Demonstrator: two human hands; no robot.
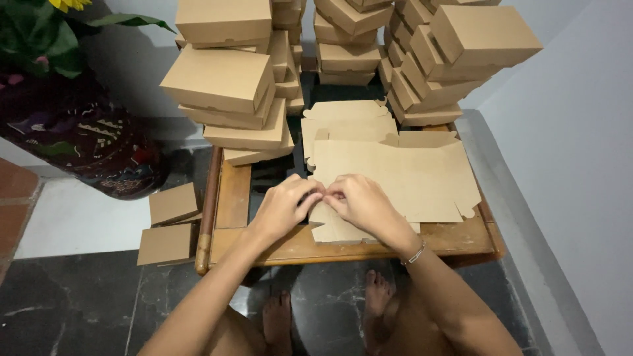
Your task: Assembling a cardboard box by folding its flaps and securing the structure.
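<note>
A flat brown cardboard box blank (409,178) lies on top of a small pile of similar blanks on the low wooden table (234,198). My left hand (283,206) and my right hand (359,203) meet at the blank's near left edge. The fingertips of both pinch a flap there. A thin bracelet sits on my right wrist. More blanks (346,122) stick out from under the top one toward the back.
Tall stacks of folded brown boxes stand at the back left (224,82), back middle (346,46) and back right (455,53). Two boxes (170,224) lie on the floor left of the table. A dark painted vase (86,138) with plants stands at the left. A grey wall runs along the right.
</note>
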